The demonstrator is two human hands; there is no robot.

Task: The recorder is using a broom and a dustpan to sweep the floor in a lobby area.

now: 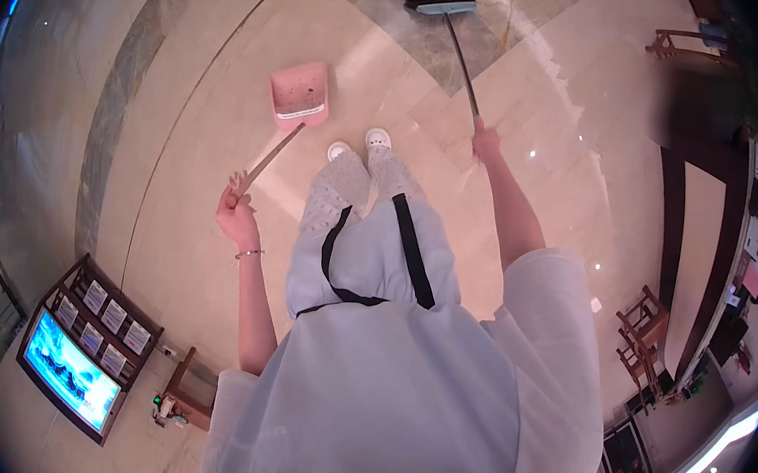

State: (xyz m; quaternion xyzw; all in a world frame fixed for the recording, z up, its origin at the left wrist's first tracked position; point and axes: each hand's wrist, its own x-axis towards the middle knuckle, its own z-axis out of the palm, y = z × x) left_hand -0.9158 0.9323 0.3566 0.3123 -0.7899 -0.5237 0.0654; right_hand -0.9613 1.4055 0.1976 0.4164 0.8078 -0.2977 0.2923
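Note:
My left hand [237, 214] is closed on the handle of a pink dustpan [302, 86], held out to the left in front of my feet. Dark specks of debris lie in the pan. On the right, my right hand [486, 143] grips the dark stick of a broom [447, 7] with my arm stretched forward. The broom's pale blue head with dark bristles is far ahead, over a grey marble patch of floor, well apart from the dustpan.
Shiny beige tile floor [392, 101] surrounds my white shoes [377, 138]. A lit screen [71, 374] with a rack of cards stands at the lower left, beside a wooden stool [191, 392]. Wooden chairs [641, 335] and a long counter [701, 258] line the right side.

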